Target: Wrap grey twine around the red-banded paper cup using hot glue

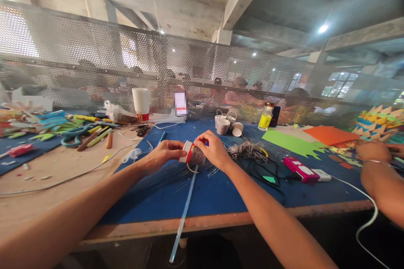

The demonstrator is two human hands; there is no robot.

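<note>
Head view: a paper cup [193,154] lies on its side just above the blue mat [205,195] on the table [47,168], near the picture's middle, its body wound with grey twine. The left hand [164,153] grips the cup's white rim end from 9 o'clock, and the right hand [213,149] curls closed over the wound part from 3 o'clock. A pale plastic strip [184,214] runs from under the cup toward 6 o'clock, past the table edge. A loose twine heap [248,151] lies at 3 o'clock, near the right hand. More small cups [224,125] stand at 1 o'clock. A co-worker's hand [374,151] rests far off at 3 o'clock.
</note>
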